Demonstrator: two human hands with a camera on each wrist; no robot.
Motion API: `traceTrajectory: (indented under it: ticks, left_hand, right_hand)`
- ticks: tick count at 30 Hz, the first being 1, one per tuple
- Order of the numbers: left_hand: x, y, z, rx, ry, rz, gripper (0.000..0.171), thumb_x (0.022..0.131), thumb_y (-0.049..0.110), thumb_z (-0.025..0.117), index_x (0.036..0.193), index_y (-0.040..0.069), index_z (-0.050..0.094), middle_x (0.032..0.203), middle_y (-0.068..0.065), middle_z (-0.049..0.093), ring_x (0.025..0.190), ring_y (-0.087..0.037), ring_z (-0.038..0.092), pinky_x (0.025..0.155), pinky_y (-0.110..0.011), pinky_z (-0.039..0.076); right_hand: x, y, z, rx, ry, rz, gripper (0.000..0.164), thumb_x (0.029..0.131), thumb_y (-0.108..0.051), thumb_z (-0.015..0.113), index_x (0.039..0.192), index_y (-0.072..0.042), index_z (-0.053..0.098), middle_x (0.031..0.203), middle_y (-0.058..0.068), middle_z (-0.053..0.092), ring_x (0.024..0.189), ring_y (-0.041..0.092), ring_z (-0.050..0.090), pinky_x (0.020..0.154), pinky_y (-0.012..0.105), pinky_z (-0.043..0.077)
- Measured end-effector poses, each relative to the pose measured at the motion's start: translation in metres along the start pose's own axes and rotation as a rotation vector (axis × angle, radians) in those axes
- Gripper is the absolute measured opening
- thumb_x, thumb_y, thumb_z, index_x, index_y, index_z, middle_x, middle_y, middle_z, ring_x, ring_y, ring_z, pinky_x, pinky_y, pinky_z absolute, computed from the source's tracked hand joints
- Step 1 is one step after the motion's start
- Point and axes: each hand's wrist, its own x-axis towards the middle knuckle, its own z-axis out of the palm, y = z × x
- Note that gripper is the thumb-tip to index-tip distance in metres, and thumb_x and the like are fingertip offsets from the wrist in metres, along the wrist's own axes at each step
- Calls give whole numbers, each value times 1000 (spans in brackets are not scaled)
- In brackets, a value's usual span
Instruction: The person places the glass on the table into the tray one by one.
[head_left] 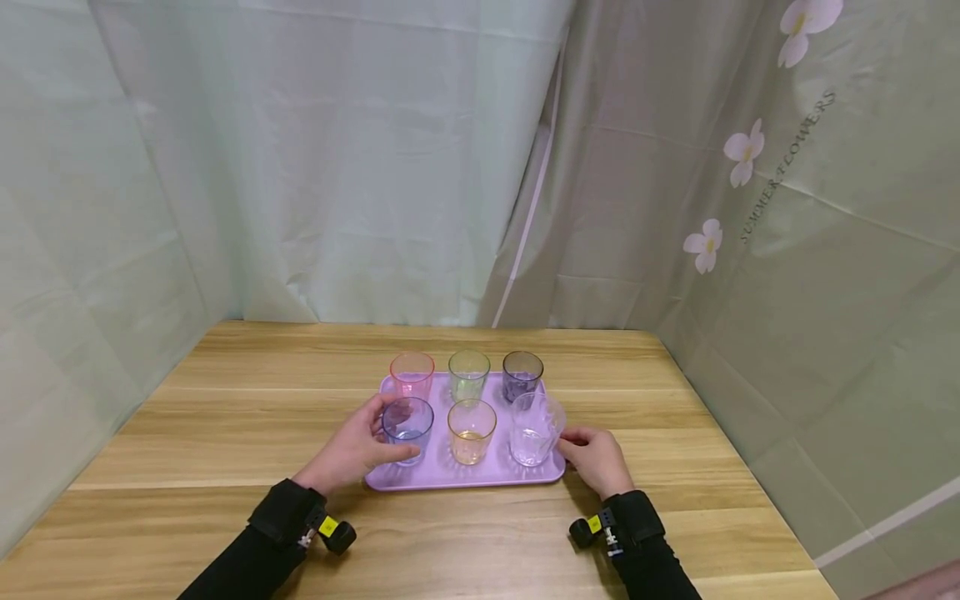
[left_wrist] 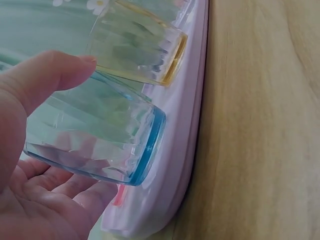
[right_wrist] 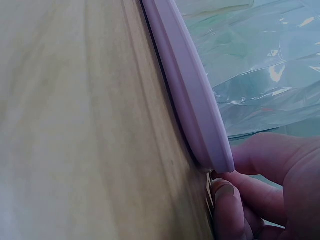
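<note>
A lilac tray [head_left: 465, 477] lies on the table with two rows of tinted glasses on it. My left hand [head_left: 363, 446] curves round the blue glass [left_wrist: 95, 135] at the tray's front left, thumb in front and fingers behind. Beside it stand a yellow glass [head_left: 471, 433] and a clear glass [head_left: 532, 433]. The back row holds a pink glass [head_left: 412, 375], a green glass [head_left: 468, 375] and a dark grey glass [head_left: 522, 377]. At the right end of the tray, my right hand [head_left: 597, 460] pinches the rim [right_wrist: 220, 150], thumb above and a finger below, close to the clear glass.
The wooden table [head_left: 225, 400] extends around the tray on all sides. Pale green curtains [head_left: 375, 167] hang behind it and along both sides, with white flowers printed on the right one. A wrist camera [head_left: 337, 535] is strapped to the left sleeve, another [head_left: 582, 533] to the right.
</note>
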Motion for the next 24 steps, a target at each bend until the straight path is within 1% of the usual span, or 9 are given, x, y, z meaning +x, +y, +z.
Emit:
traceTrajectory:
  ticks: [4, 9, 13, 17, 20, 22, 24]
  left_hand:
    - [0, -1, 1, 1, 5, -16, 85, 90, 9, 91, 158, -3, 41, 161, -27, 54, 147, -44, 57, 103, -22, 57]
    - [-1, -2, 2, 24, 18, -35, 87, 90, 11, 91, 160, -2, 40, 163, -27, 53, 150, -44, 54, 113, -35, 56]
    - [-1, -3, 2, 24, 22, -36, 89, 91, 11, 90, 161, -3, 38, 164, -27, 51, 153, -45, 51, 117, -40, 54]
    - [-1, -3, 2, 22, 22, -36, 92, 91, 11, 90, 163, -4, 35, 166, -28, 49, 154, -46, 50, 118, -42, 52]
    - [-2, -5, 2, 40, 24, -36, 93, 91, 12, 90, 164, -3, 35, 166, -29, 48, 153, -45, 51, 118, -43, 52]
    - [-2, -6, 3, 48, 25, -33, 93, 91, 13, 91, 164, -3, 34, 166, -29, 48, 151, -45, 53, 117, -39, 54]
    - [-3, -6, 3, 58, 26, -28, 94, 91, 14, 91, 165, -2, 34, 166, -28, 48, 150, -44, 54, 117, -39, 54]
  right_hand:
    - [0, 0, 0, -3, 1, 0, 23, 100, -11, 76, 115, 6, 80, 105, 16, 80, 85, 18, 72, 72, 28, 58]
    - [0, 1, 0, -6, 1, 0, 23, 100, -12, 76, 114, 6, 80, 105, 16, 81, 86, 17, 72, 73, 28, 58]
    - [1, 2, 0, -6, 0, 2, 22, 101, -11, 75, 115, 6, 80, 105, 16, 81, 85, 17, 72, 73, 28, 58]
    - [2, 3, 1, -7, 2, 2, 22, 100, -11, 75, 114, 5, 81, 104, 15, 81, 84, 17, 72, 72, 28, 58]
    - [3, 5, 1, -3, 4, -5, 22, 99, -11, 76, 113, 5, 81, 103, 15, 81, 83, 16, 71, 71, 28, 58]
    - [3, 6, 1, 2, 5, -5, 22, 99, -11, 76, 113, 5, 81, 102, 14, 81, 82, 16, 71, 71, 28, 57]
    - [4, 7, 2, 9, 6, -10, 22, 99, -12, 77, 112, 6, 81, 101, 15, 81, 81, 15, 72, 70, 27, 57]
